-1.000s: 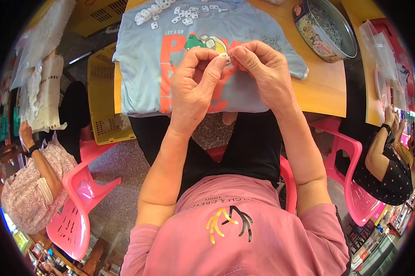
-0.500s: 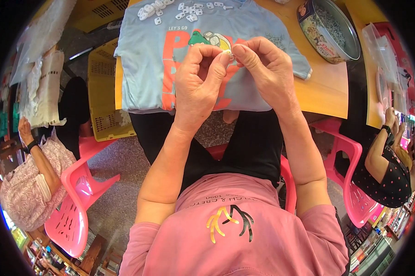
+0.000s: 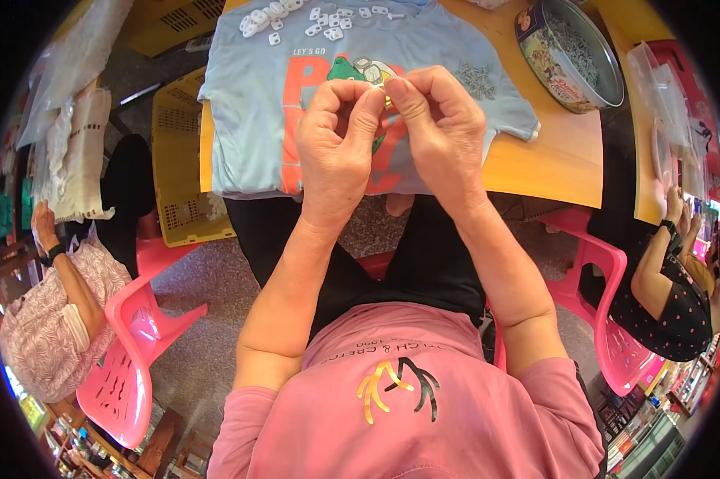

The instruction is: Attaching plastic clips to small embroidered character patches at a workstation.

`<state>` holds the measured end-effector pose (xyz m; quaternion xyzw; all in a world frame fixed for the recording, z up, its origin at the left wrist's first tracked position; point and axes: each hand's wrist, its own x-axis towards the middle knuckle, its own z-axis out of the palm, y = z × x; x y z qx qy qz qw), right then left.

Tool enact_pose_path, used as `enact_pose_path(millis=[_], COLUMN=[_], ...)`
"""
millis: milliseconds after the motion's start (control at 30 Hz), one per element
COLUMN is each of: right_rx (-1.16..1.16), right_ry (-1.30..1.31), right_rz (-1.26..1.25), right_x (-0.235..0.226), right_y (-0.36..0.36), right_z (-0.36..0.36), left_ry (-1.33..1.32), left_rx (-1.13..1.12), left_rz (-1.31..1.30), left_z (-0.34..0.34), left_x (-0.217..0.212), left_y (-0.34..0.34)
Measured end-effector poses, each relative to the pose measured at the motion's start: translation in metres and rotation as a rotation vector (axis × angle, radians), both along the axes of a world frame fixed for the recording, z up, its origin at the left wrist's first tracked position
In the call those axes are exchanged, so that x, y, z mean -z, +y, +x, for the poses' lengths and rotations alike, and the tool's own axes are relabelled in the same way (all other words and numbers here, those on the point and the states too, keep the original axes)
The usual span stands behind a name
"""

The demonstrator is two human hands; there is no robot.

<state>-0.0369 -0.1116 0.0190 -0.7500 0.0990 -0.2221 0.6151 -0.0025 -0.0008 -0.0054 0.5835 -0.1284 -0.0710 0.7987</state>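
Note:
My left hand (image 3: 337, 148) and my right hand (image 3: 441, 132) meet tip to tip over a light blue T-shirt (image 3: 248, 120) spread on the table. The left thumb and forefinger pinch a small white plastic piece (image 3: 380, 88), mostly covered by fingertips. My right thumb and forefinger press together against the same spot; what they hold is hidden. Beyond the hands, several white plastic pieces with holes (image 3: 334, 33) lie loose on the shirt, and more are heaped in a white cluster (image 3: 256, 21). A small pile of grey metal nails or screws (image 3: 477, 80) rests right of my hands.
A round printed tin (image 3: 545, 73) of similar metal bits stands at the far right of the yellow-orange table (image 3: 563, 172). A yellow plastic crate (image 3: 186, 215) is on the left. Pink chairs (image 3: 124, 391) flank me, with a seated person (image 3: 65, 319) left and another (image 3: 671, 299) right.
Both hands have shifted slightly left, the right one more, and the fingertips have drawn closer together. The small metal pile is now more exposed.

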Motion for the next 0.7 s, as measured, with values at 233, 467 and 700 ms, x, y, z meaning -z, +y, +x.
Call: enact_pose_path(millis=[233,467,700], right_rx=[0.020,-0.165,-0.304], right_ry=[-0.013,-0.074,-0.156], right_rz=[0.014,-0.456,-0.754], right_x=[0.003,-0.008,-0.018], right_y=[-0.002,-0.041,-0.053], right_z=[0.000,-0.001,0.002], left_ry=[0.029,-0.024,-0.023], left_rx=[0.044,0.085,0.088], left_rz=[-0.019,0.022,-0.007], left_z=[0.005,0.005,0.000], left_x=[-0.003,-0.003,-0.010], left_y=[0.000,0.004,0.003])
